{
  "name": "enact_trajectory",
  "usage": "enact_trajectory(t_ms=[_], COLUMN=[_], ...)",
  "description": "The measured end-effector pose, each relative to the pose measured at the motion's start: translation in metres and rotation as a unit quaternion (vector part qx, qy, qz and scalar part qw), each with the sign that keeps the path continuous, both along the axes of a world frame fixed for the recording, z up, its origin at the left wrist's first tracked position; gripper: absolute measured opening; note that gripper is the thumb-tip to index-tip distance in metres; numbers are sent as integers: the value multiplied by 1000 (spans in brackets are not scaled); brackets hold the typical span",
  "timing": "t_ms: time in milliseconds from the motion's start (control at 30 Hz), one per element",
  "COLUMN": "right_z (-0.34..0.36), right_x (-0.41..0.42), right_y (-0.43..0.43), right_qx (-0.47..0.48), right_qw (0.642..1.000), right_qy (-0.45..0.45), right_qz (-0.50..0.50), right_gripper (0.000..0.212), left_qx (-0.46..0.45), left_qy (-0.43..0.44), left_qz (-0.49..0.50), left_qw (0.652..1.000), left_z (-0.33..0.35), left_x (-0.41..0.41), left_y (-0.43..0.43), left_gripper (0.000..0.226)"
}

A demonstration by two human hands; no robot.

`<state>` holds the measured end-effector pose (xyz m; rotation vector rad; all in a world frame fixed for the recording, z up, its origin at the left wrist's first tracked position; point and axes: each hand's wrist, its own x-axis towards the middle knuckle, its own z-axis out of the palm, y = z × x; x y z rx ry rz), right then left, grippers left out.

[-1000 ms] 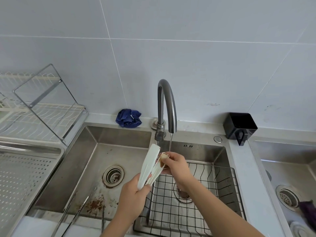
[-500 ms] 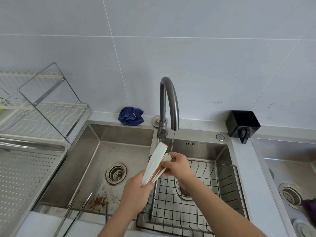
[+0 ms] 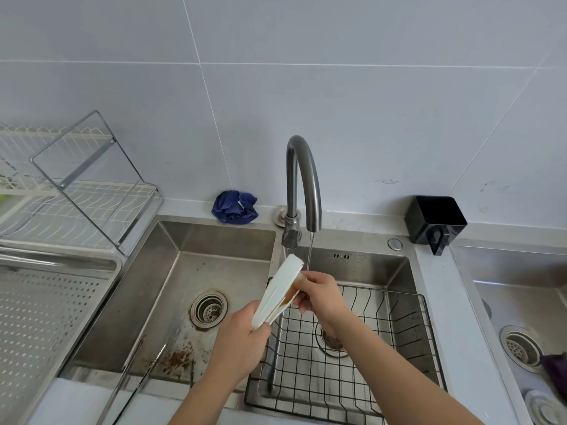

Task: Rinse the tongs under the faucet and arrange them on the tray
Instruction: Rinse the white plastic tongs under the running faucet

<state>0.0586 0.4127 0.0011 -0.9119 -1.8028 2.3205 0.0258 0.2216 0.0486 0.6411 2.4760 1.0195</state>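
Tongs (image 3: 280, 289) slant from the left hand (image 3: 242, 342), gripping their lower end, up toward the running faucet (image 3: 302, 179); right hand (image 3: 319, 297) pinches the stained arm.

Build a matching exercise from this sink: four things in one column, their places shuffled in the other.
1. white tongs
2. blue cloth
3. black holder
4. wire basket

A. in the basin under the faucet
B. on the ledge, right of the faucet
C. held by the left hand and right hand
D. crumpled on the ledge, left of the faucet

Pairs: 1-C, 2-D, 3-B, 4-A
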Motion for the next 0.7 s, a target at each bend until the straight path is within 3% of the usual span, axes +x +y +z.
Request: enact_trajectory(t_ms=[167, 300, 367, 433, 500, 600, 700], right_z=[5, 11, 11, 9, 7, 8, 4], right_x=[-10, -13, -9, -4, -5, -8, -8], right_y=[3, 14, 10, 4, 1, 3, 4], right_qx=[30, 15, -24, -35, -11, 48, 84], right_qw=[998, 994, 996, 997, 998, 994, 992], right_qy=[17, 11, 34, 47, 31, -7, -31], right_qz=[-51, -107, -79, -44, -53, -93, -88], right_gripper=[10, 21, 23, 40, 41, 11, 31], left_qx=[33, 95, 109, 108, 103, 100, 61], left_qy=[-8, -45, -60, -70, -60, -45, -8], left_qz=[2, 57, 73, 79, 71, 72, 43], left_qw=[999, 993, 989, 988, 990, 991, 997], left_z=[2, 3, 1, -2, -3, -1, -5], left_x=[-4, -9, -11, -9, -6, -4, -11], left_y=[11, 21, 21, 20, 21, 23, 24], left_gripper=[29, 20, 19, 21, 23, 22, 17])
